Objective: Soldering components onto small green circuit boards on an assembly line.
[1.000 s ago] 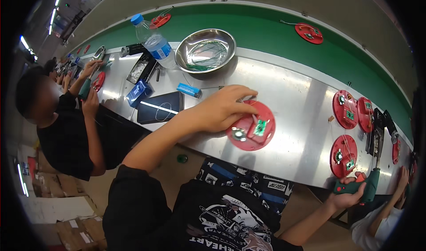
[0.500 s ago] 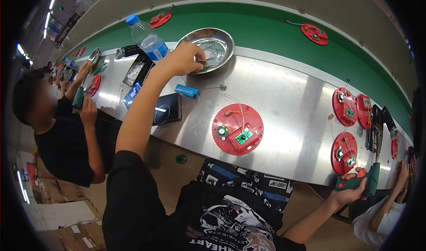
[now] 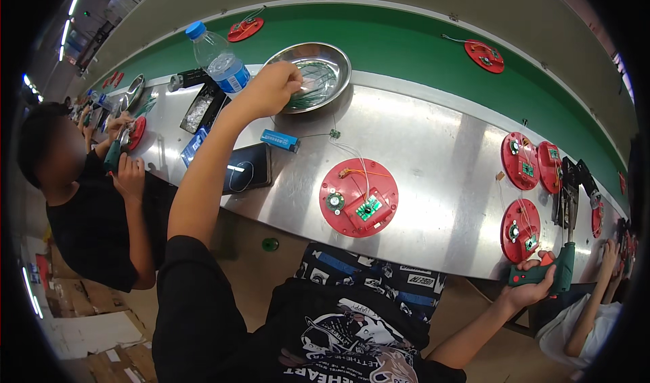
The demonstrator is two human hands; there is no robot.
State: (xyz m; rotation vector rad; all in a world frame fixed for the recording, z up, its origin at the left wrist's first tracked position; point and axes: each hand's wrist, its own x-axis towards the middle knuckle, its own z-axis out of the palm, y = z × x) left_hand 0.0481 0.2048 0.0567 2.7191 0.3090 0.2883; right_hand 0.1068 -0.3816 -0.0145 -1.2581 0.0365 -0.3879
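Note:
My left hand [image 3: 274, 86] reaches over the metal bowl [image 3: 343, 78], which holds thin green strands [image 3: 313, 95]. Its fingers are pinched together near the bowl's left side; anything between them is too small to make out. Low at the right, my right hand [image 3: 535, 285] grips a green pistol-grip tool [image 3: 563, 268] with a red trigger and a thin metal shaft pointing away. On the bench before me lies a round red plastic cover [image 3: 335, 224] bearing green circuit boards. White wires run from it to a small green board [image 3: 334, 133].
Beside the bowl stand a water bottle [image 3: 230, 72] and a box of small clear parts [image 3: 198, 112]. A blue carton [image 3: 279, 139] and a phone [image 3: 249, 166] lie nearer. More red covers [image 3: 520, 231] and a black stand [image 3: 569, 193] are rightward. A co-worker [image 3: 95, 200] sits left.
My left hand has risen slightly from the strands toward the bowl's far left side. My right hand stays put with the tool. The co-worker at left has brought their tool to a red cover.

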